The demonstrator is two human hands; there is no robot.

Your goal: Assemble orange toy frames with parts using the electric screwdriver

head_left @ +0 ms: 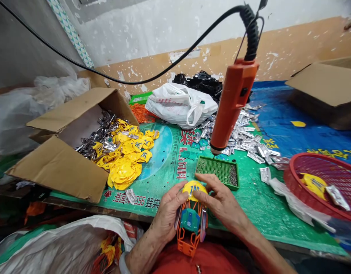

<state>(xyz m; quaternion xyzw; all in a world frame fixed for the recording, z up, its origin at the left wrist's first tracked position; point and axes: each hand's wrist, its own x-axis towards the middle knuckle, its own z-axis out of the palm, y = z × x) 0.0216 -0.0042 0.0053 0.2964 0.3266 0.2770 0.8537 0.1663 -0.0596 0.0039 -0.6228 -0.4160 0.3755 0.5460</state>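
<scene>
An orange frame toy vehicle [189,222] with a teal middle and silver side pieces is held near my body at the table's front edge. My left hand [172,209] grips its left side, the thumb on the yellow cover [194,189] at its top end. My right hand [218,198] is closed on the right side of that cover, its thumb pressing there. Beyond my hands sits a green tray [202,167] of small screws. Above the tray an orange electric screwdriver [234,102] hangs from a black coiled cord, touched by neither hand.
An open cardboard box [67,167] spills yellow covers [126,167] and silver parts at left. Silver pieces [243,133], a white plastic bag [181,104] and black parts [204,82] lie behind. A red basket [329,160] stands right; another box [329,83] is behind it.
</scene>
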